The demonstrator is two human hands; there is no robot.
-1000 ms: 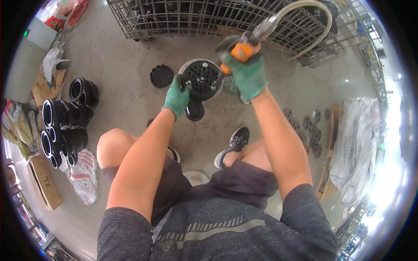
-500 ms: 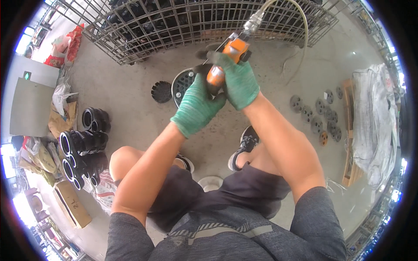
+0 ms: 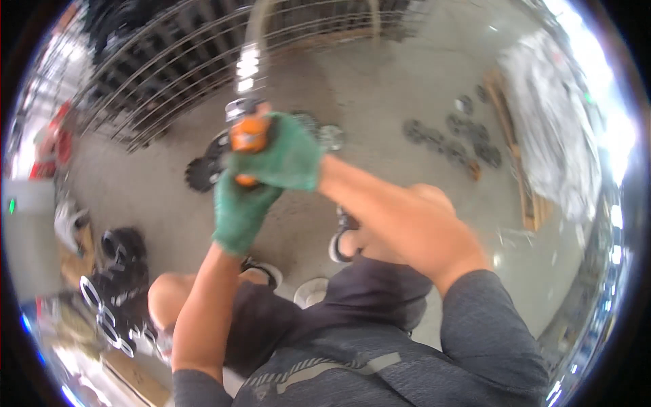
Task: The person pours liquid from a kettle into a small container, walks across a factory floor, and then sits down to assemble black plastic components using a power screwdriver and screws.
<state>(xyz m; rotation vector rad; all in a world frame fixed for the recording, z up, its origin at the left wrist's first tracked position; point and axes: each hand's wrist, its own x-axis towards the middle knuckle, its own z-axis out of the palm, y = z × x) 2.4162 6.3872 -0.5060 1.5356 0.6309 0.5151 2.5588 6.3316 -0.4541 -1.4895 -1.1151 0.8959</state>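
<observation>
My right hand (image 3: pixel 288 154), in a green glove, is closed round the body of an orange air tool (image 3: pixel 249 134). A metal coupling (image 3: pixel 247 68) and a hose run up from the tool's far end. Just below, my left hand (image 3: pixel 241 211), gloved the same way, is closed on the tool's lower end; its fingers are partly hidden and blurred. Behind the hands lie a dark notched disc (image 3: pixel 201 175) and a round black part with pale bolt heads, mostly covered by the tool and my gloves. Two greyish discs (image 3: pixel 331 137) lie beyond my right hand.
A wire cage (image 3: pixel 183 61) full of black parts stands at the far side. Several dark round plates (image 3: pixel 444 142) lie on the floor at right, beside a wooden pallet (image 3: pixel 519 149) with white sheeting. Black ring-shaped parts (image 3: pixel 119 285) are stacked at left. A white stool (image 3: pixel 310 292) shows between my legs.
Both hands have moved left with the air tool, which now stands more upright in view. The whole view has shifted and blurred, and greyish discs beyond the hands have come into sight.
</observation>
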